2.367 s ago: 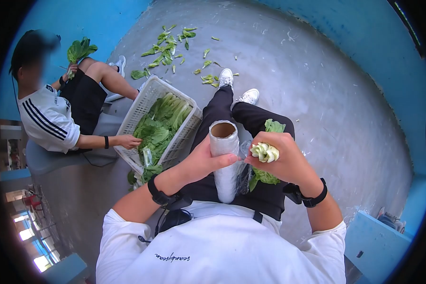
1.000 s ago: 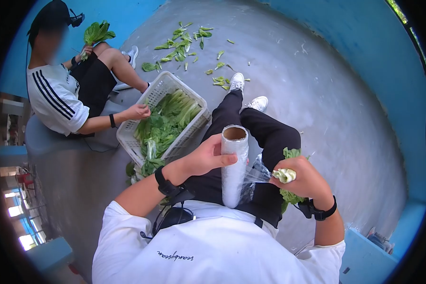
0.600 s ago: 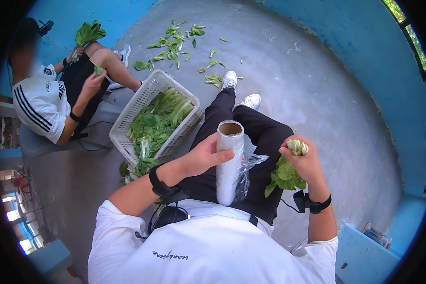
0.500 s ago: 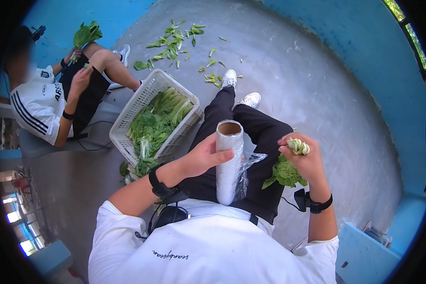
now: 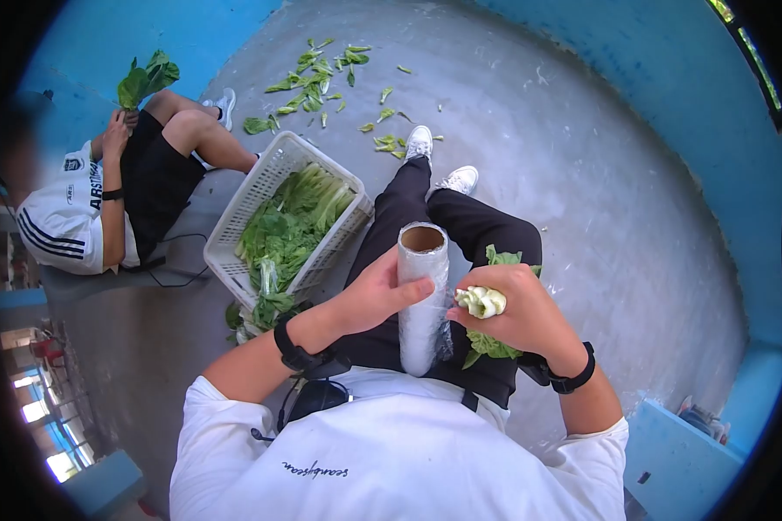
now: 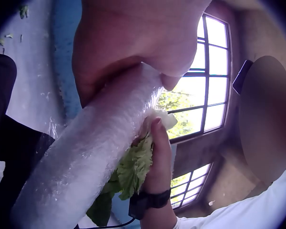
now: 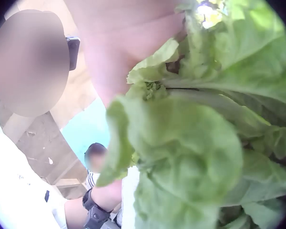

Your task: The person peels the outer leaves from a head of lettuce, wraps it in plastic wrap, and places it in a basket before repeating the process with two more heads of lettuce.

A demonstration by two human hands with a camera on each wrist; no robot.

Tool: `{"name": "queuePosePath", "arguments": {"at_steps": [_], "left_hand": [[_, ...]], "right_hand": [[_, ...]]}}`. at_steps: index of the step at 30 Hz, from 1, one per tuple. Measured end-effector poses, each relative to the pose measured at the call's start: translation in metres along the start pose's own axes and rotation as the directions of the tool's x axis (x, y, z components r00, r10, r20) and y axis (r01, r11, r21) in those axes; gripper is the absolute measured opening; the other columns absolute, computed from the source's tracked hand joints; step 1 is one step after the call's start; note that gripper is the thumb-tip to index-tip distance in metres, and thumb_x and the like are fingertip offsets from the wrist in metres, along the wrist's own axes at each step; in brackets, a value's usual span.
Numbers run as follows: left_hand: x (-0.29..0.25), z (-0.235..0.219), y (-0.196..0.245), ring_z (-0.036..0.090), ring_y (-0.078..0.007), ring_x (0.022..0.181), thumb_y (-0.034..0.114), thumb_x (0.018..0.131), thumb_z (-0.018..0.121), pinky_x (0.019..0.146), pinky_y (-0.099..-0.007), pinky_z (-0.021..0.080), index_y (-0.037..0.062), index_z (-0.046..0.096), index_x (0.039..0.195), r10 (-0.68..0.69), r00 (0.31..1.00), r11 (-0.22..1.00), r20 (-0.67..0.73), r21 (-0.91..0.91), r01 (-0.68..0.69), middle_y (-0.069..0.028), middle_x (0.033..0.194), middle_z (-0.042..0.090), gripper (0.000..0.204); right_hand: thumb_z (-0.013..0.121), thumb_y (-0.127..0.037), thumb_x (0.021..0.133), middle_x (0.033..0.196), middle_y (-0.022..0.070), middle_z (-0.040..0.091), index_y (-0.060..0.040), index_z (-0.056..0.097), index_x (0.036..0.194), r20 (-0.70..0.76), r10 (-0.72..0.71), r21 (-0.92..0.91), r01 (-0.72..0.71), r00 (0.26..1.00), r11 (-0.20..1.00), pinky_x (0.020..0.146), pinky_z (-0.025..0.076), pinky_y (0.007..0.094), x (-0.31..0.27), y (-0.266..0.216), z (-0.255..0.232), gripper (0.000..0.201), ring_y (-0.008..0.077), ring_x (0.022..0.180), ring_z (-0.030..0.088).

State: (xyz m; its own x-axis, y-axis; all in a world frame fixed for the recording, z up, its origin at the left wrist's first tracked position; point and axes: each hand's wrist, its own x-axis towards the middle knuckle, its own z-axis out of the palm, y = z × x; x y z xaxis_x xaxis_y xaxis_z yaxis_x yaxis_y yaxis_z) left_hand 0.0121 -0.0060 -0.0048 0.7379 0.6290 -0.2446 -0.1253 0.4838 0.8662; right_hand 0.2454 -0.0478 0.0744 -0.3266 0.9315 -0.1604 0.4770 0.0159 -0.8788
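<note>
My left hand (image 5: 378, 293) grips a roll of clear plastic wrap (image 5: 419, 334) near its upper end, thumb across the front. The roll stands upright over my lap, its brown cardboard core (image 5: 423, 237) facing up. In my right hand (image 5: 527, 306) is a bunch of leafy lettuce, its pale cut stem ends (image 5: 482, 301) poking out above the fist and its leaves (image 5: 493, 346) hanging below. The right fingertips are right at the roll's side, where some loose film bunches. Green leaves (image 7: 181, 148) fill much of the right wrist view. In the left wrist view the wrap (image 6: 81, 152) looks glossy and wrinkled.
A white plastic crate (image 5: 235, 221) of leafy greens (image 5: 291, 221) stands left of my legs. Beyond it a seated person (image 5: 78, 195) holds a green bunch (image 5: 148, 80). Torn leaves (image 5: 308, 82) litter the floor ahead. A blue wall (image 5: 669, 104) curves round the right.
The film stretched out between roll and right hand, then hung loose from the roll. The right hand swung out right and came back beside the roll with the lettuce. The other person's hand left the crate.
</note>
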Motion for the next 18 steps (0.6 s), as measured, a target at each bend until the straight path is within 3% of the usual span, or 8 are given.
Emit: {"name": "queuePosePath", "arguments": {"at_steps": [2, 5, 10, 18], "left_hand": [[-0.003, 0.001, -0.008, 0.055, -0.0119, 0.113, 0.03, 0.093, 0.076, 0.099, -0.0329, 0.046, 0.0052, 0.049, 0.134, -0.006, 1.0, 1.0, 0.015, 0.016, 0.006, -0.0036, 0.121, 0.059, 0.055], [-0.009, 0.024, 0.009, 0.057, -0.0113, 0.108, 0.025, 0.088, 0.082, 0.094, -0.0319, 0.048, 0.0057, 0.052, 0.128, 0.066, 0.997, 0.979, -0.039, 0.195, -0.058, -0.0026, 0.115, 0.06, 0.054], [-0.009, 0.021, 0.016, 0.059, -0.0105, 0.099, 0.017, 0.088, 0.081, 0.088, -0.0308, 0.05, 0.0066, 0.055, 0.12, 0.046, 0.998, 0.981, -0.041, 0.189, -0.038, -0.0015, 0.107, 0.062, 0.043], [-0.009, 0.024, 0.02, 0.06, -0.0099, 0.092, 0.012, 0.087, 0.078, 0.084, -0.0302, 0.05, 0.0061, 0.058, 0.111, 0.064, 0.998, 0.984, 0.007, 0.164, -0.065, -0.0006, 0.099, 0.063, 0.032]], "right_hand": [[0.083, -0.016, 0.077, 0.078, 0.014, 0.068, -0.0026, 0.069, 0.085, 0.013, -0.047, -0.022, 0.047, 0.999, 0.999, 0.065, 0.05, 0.0408, -0.001, 0.001, 0.0, 0.021, 0.0353, 0.074, 0.065], [0.082, -0.014, 0.076, 0.079, 0.0138, 0.068, -0.0026, 0.069, 0.085, 0.033, -0.127, -0.053, 0.129, 0.991, 0.99, 0.066, 0.05, 0.0421, -0.004, 0.003, 0.0, 0.019, 0.0362, 0.075, 0.065], [0.08, -0.011, 0.072, 0.079, 0.0142, 0.068, -0.0024, 0.069, 0.085, 0.097, -0.152, -0.084, 0.16, 0.984, 0.984, 0.067, 0.05, 0.0424, -0.009, 0.001, -0.004, 0.02, 0.0367, 0.076, 0.065], [0.078, -0.009, 0.073, 0.076, 0.0156, 0.066, -0.0018, 0.067, 0.084, 0.165, -0.063, -0.038, 0.071, 0.984, 0.997, 0.065, 0.049, 0.0423, -0.016, 0.0, -0.012, 0.018, 0.0373, 0.074, 0.065]]}}
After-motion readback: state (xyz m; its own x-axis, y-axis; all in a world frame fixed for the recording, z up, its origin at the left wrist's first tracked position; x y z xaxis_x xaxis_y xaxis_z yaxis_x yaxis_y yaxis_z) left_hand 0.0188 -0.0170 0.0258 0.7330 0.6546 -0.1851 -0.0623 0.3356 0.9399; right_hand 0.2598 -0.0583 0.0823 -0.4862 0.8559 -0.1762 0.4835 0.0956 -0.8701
